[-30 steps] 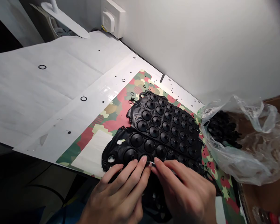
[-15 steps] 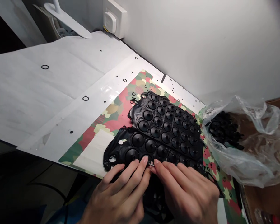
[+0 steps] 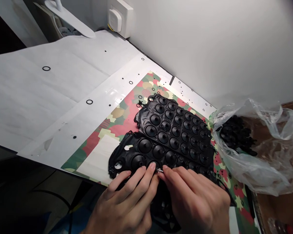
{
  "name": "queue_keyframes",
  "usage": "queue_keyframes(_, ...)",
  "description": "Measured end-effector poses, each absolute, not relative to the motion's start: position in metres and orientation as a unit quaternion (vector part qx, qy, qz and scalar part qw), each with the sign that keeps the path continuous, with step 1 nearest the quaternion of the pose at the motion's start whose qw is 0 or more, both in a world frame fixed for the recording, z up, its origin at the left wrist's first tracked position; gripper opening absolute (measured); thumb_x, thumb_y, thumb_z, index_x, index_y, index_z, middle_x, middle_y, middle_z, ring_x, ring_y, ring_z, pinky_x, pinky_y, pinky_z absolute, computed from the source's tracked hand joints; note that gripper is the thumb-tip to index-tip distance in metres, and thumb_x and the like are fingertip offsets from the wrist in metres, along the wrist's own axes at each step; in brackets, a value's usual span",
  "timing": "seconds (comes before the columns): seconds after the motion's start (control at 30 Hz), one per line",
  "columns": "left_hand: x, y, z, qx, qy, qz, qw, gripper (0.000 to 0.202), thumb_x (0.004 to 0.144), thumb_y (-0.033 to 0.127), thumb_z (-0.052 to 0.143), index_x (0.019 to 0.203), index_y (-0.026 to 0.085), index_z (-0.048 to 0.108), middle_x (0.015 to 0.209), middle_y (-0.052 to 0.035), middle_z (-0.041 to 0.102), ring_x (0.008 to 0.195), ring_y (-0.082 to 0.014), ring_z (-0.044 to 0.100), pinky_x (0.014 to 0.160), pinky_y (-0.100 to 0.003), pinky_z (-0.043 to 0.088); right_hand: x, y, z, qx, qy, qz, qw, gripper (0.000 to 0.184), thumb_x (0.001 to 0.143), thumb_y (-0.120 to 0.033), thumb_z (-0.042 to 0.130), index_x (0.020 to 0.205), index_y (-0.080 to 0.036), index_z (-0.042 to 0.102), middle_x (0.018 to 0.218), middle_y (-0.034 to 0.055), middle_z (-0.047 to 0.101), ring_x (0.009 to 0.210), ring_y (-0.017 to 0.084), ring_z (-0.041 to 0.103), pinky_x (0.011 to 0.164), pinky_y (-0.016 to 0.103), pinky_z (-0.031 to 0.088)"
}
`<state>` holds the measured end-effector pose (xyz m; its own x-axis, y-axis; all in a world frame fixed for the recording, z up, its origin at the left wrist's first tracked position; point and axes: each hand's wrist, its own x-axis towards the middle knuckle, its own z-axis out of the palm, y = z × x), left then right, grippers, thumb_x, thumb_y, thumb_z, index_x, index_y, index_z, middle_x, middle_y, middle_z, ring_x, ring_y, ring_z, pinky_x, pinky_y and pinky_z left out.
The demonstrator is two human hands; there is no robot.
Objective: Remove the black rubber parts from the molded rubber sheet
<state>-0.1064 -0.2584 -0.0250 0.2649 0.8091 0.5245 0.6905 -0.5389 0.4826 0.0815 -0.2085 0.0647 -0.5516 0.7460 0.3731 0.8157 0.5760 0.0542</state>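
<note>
A black moulded rubber sheet with rows of round domes lies on a camouflage-patterned mat. My left hand rests on the sheet's near edge, fingers together and pressing down beside a dome. My right hand is closed in a pinch on a thin metal tool, whose tip shows between the two hands and touches the sheet. Part of the sheet hangs over the table edge below my hands and is hidden.
A clear plastic bag holding more black rubber pieces lies at the right on a brown box. Small black rings, such as a ring, are scattered over the white paper. A wall socket sits at the back.
Both hands stay at the sheet's near edge; the view has shifted slightly. The tool tip has edged a little to the right.
</note>
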Motion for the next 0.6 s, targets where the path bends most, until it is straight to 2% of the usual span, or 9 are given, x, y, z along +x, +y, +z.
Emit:
queue_keyframes(0.33, -0.1042, -0.2576, -0.0322, 0.791, 0.475, 0.379, 0.071, 0.040, 0.113, 0.020, 0.053, 0.145, 0.017, 0.077, 0.154, -0.0020, 0.076, 0.142, -0.0146, 0.063, 0.144, -0.031, 0.015, 0.0850, -0.2095, 0.0667, -0.437, -0.880, -0.108, 0.155, 0.032, 0.122, -0.024, 0.057, 0.105, -0.018, 0.084, 0.078, -0.0007, 0.082, 0.062, 0.012, 0.070, 0.065, 0.033, 0.040)
queue_keyframes(0.6, -0.1049, -0.2572, -0.0301, 0.794, 0.471, 0.378, 0.073, 0.040, 0.113, 0.020, 0.053, 0.145, 0.016, 0.076, 0.154, -0.0031, 0.076, 0.145, -0.0147, 0.060, 0.144, -0.032, 0.014, 0.0828, -0.2110, 0.0680, -0.451, -0.875, -0.114, 0.135, 0.032, 0.122, -0.026, 0.055, 0.106, -0.019, 0.082, 0.072, -0.0028, 0.077, 0.056, 0.013, 0.062, 0.061, 0.033, 0.036)
